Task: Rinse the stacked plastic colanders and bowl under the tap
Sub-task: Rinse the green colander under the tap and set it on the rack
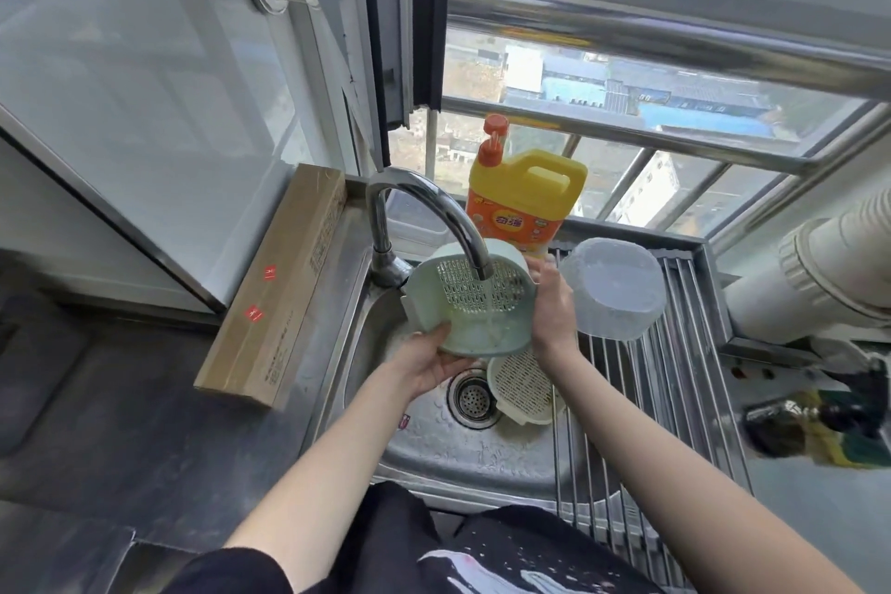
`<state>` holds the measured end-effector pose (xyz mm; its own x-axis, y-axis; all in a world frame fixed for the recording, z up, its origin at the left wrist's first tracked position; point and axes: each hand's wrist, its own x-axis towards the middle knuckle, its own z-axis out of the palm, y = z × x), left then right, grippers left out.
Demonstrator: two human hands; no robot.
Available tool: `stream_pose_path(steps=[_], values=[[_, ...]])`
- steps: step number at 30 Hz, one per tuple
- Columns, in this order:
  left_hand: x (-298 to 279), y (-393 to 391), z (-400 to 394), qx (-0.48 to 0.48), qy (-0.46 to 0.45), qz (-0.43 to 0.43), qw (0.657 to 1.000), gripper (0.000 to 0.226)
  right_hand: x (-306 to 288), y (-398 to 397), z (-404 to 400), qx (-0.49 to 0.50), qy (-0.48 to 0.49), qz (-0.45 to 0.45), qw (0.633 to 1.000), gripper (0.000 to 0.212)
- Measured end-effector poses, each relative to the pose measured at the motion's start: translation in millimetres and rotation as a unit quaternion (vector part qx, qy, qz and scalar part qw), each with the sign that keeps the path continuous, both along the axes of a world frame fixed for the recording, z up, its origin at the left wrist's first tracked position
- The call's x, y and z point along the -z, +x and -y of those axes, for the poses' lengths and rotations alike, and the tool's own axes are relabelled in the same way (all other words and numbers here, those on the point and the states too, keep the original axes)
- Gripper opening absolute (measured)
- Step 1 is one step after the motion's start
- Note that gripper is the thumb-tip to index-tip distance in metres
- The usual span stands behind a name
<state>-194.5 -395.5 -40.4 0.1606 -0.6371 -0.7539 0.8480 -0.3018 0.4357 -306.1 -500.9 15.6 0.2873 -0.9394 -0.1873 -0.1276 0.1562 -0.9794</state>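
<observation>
A pale green colander [470, 304] is held tilted under the tap [434, 217], over the sink [482, 449], with water running through its perforated wall. It is gripped at its near rim by the left hand [424, 362], fingers curled beneath and thumb over the edge, and steadied on the far side by the right hand [552, 304], whose fingers are wrapped round the rim. A cream colander [523, 388] lies in the sink beside the drain [470, 396]. A clear bowl [612, 287] is set upside down on the drying rack [675, 400], right of the tap.

The plastic is judged light and fairly stiff, though thin enough to flex if squeezed. Wet, it is likely slippery, so the thick rim or the side lugs are judged the safest hold, with both sides supported while water adds weight.
</observation>
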Motion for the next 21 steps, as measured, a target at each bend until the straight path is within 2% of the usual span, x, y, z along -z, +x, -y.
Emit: stream_pose_path(steps=[1, 7, 10, 14, 17, 21], values=[[-1, 1, 2, 0.0, 0.002, -0.002, 1.0, 0.006, -1, 0, 0, 0.009, 0.006, 0.002, 1.0, 0.042], [-5, -6, 5, 0.052, 0.02, 0.03, 0.998, 0.033, 4, -6, 2, 0.048, 0.063, 0.012, 0.997, 0.04], [-3, -12, 7, 0.073, 0.026, 0.076, 0.994, 0.042, 18, -19, 7, 0.079, 0.142, 0.024, 0.986, 0.046], [-3, -15, 7, 0.064, 0.018, 0.131, 0.989, 0.044, 28, -29, 10, 0.091, 0.242, 0.053, 0.964, 0.052], [-3, -11, 4, 0.046, 0.018, 0.187, 0.981, 0.041, 30, -28, 9, 0.122, 0.286, 0.02, 0.95, 0.044], [-1, 2, 2, 0.043, 0.009, 0.197, 0.979, 0.049, 27, -20, 5, 0.103, 0.319, 0.03, 0.942, 0.041]])
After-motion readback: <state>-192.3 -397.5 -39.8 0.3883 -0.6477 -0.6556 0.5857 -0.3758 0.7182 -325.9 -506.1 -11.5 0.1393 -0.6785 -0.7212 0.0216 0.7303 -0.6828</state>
